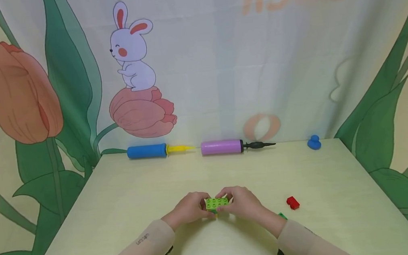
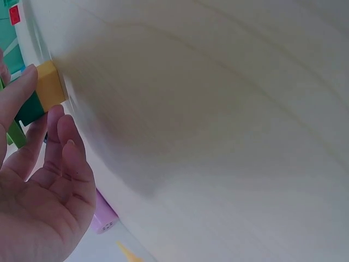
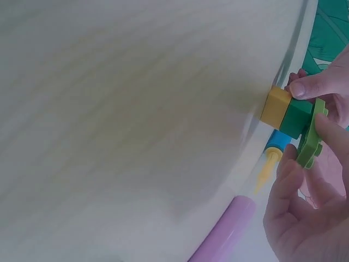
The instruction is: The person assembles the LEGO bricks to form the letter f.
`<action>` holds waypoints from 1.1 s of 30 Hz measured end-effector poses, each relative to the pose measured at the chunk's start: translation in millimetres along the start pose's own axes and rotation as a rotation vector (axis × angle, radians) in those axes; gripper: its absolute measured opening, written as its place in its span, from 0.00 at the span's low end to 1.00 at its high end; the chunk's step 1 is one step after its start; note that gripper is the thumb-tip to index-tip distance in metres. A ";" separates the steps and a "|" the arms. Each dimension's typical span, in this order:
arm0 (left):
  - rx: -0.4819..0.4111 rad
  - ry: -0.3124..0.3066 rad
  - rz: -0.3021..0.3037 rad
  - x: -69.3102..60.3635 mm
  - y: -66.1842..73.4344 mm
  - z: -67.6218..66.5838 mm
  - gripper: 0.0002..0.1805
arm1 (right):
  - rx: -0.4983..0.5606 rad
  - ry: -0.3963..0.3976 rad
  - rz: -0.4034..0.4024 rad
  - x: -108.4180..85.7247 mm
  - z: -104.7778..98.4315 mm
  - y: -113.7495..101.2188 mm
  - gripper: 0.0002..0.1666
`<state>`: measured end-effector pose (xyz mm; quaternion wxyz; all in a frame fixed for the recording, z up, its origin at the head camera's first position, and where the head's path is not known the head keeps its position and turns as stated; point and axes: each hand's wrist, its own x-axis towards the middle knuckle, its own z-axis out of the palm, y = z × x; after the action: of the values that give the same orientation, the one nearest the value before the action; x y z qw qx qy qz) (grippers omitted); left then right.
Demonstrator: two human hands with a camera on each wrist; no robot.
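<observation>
A bright green building brick [image 1: 216, 202] with rows of studs is held between my two hands at the middle of the table. In the right wrist view it sits against a dark green brick [image 3: 297, 117], which joins a yellow brick [image 3: 276, 107] standing on or just above the tabletop. My left hand [image 1: 193, 206] pinches the stack by the dark green and yellow bricks [image 2: 50, 85]. With thumb and fingers, my right hand [image 1: 243, 202] grips the bright green brick. Whether its studs are fully pressed together with the dark green one I cannot tell.
A red brick [image 1: 292, 202] lies to the right, and a green brick [image 1: 282, 216] is partly hidden by my right forearm. Along the back edge lie a blue pump [image 1: 147, 151], a purple pump [image 1: 222, 147] and a small blue object [image 1: 314, 142]. A printed curtain [image 1: 198, 63] hangs behind.
</observation>
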<state>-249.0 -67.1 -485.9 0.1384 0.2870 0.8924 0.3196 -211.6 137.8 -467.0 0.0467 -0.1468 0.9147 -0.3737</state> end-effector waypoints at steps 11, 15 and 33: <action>0.029 0.005 0.002 -0.4 1.8 -1.7 0.16 | -0.023 -0.004 0.024 3.3 3.9 5.6 0.20; 0.026 0.007 0.005 0.0 2.3 -2.1 0.16 | -0.017 -0.003 0.029 3.6 5.2 6.2 0.21; 0.019 -0.001 -0.004 -0.4 3.6 -1.6 0.14 | -0.034 -0.021 0.054 2.9 4.2 3.2 0.21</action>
<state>-247.8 -65.8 -482.3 0.1365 0.2868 0.8959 0.3106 -214.2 136.2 -472.2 0.0636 -0.1266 0.9241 -0.3550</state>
